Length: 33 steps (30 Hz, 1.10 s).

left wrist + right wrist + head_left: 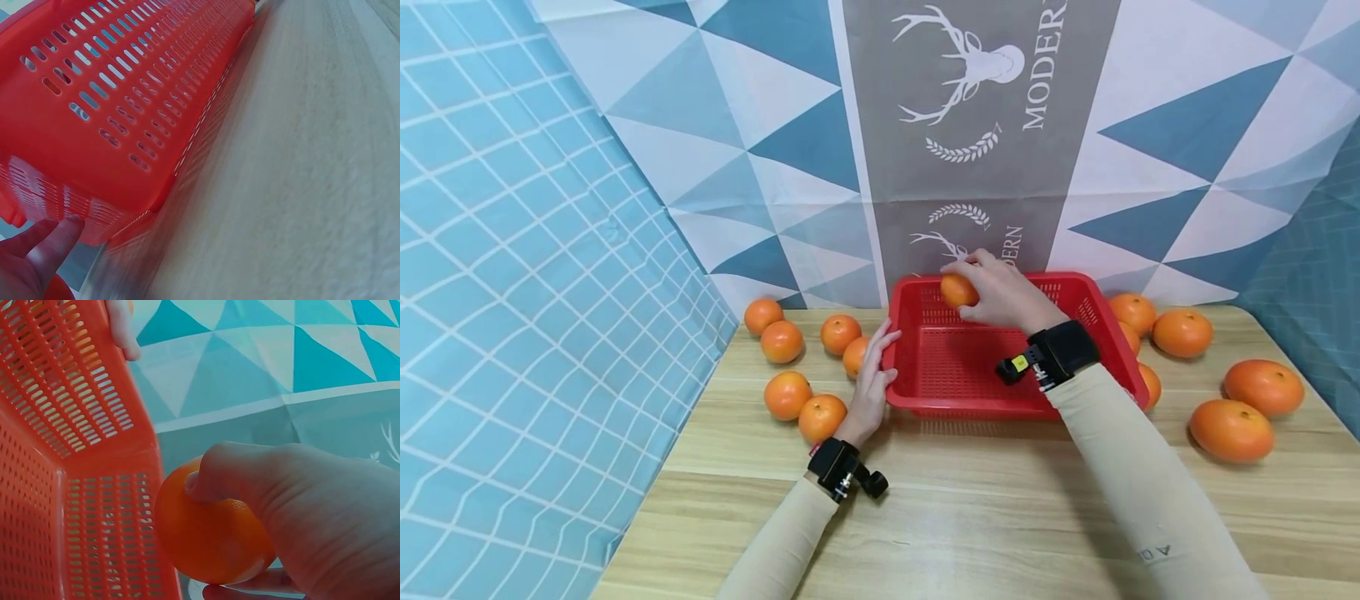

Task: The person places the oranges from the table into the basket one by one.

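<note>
My right hand (1006,293) grips an orange (957,291) over the back rim of a red plastic basket (985,407). In the right wrist view the thumb presses on the side of the orange (209,528), beside the slotted basket wall (109,531). At the basket's left side, my left hand (871,382) rests with extended fingers against the rim and outer wall. Up close in the left wrist view, fingers of the left hand (47,253) touch the slotted basket side (75,144). The basket's mesh floor shows in the head view.
Several oranges, such as one front orange (822,418), lie left of the basket, close to the left hand. More oranges stand to its right, including a near orange (1231,430). A patterned cloth (805,167) rises behind the wooden table (955,517).
</note>
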Each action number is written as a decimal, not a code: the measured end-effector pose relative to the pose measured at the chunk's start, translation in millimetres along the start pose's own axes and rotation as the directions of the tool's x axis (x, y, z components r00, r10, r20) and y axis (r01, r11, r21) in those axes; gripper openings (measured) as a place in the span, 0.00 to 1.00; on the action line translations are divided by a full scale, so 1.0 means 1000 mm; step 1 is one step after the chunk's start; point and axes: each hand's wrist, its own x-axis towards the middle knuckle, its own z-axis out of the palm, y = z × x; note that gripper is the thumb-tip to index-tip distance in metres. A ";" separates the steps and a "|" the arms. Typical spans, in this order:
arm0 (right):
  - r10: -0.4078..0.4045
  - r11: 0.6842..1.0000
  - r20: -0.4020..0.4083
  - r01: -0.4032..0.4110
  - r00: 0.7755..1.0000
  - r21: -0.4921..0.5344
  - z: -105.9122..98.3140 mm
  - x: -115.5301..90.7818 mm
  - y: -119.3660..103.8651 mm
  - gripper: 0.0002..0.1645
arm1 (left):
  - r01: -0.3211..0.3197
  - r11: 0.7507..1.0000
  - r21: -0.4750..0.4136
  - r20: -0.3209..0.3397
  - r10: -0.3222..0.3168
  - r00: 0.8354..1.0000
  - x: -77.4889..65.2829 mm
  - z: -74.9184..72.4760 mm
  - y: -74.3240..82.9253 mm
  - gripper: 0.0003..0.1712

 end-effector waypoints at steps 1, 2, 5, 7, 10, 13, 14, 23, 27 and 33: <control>0.002 1.000 0.001 -0.002 1.000 0.004 0.002 0.001 0.000 0.45 | -0.005 1.000 0.009 -0.001 0.005 1.000 0.000 0.000 -0.003 0.41; 0.001 1.000 0.004 -0.001 1.000 0.006 0.004 0.001 -0.001 0.45 | -0.013 1.000 0.011 0.001 0.013 1.000 -0.001 0.001 -0.005 0.41; -0.001 1.000 0.014 0.001 1.000 0.013 0.010 0.002 -0.002 0.45 | -0.026 0.999 0.044 -0.002 0.026 1.000 -0.001 0.001 -0.011 0.40; -0.004 1.000 0.022 0.003 1.000 0.016 0.014 0.004 -0.004 0.45 | -0.035 0.998 0.048 0.000 0.035 0.999 -0.001 0.001 -0.012 0.40; -0.015 1.000 0.040 0.015 0.999 0.009 0.018 0.008 -0.007 0.44 | -0.030 0.999 0.020 0.013 0.030 0.999 -0.001 0.000 -0.008 0.41; -0.017 1.000 0.061 0.017 0.998 0.000 0.022 0.013 -0.009 0.43 | -0.014 1.000 -0.002 0.029 0.014 0.999 -0.001 0.000 -0.005 0.41; -0.017 1.000 0.069 0.017 0.997 -0.005 0.024 0.015 -0.009 0.43 | -0.013 1.000 0.002 0.031 0.013 0.999 -0.001 -0.001 -0.004 0.41; 0.010 0.999 0.155 -0.005 0.988 -0.033 0.037 0.025 -0.007 0.44 | 0.018 1.000 -0.011 0.029 -0.018 0.999 -0.001 0.001 0.002 0.42; 0.009 1.000 0.181 -0.004 0.983 -0.028 0.045 0.027 -0.005 0.42 | 0.027 1.000 -0.009 0.023 -0.026 0.999 -0.001 0.003 0.002 0.41; 0.023 1.000 0.221 -0.021 0.975 -0.010 0.055 0.027 -0.001 0.42 | 0.031 1.000 0.003 0.020 -0.031 0.999 -0.002 0.005 0.005 0.42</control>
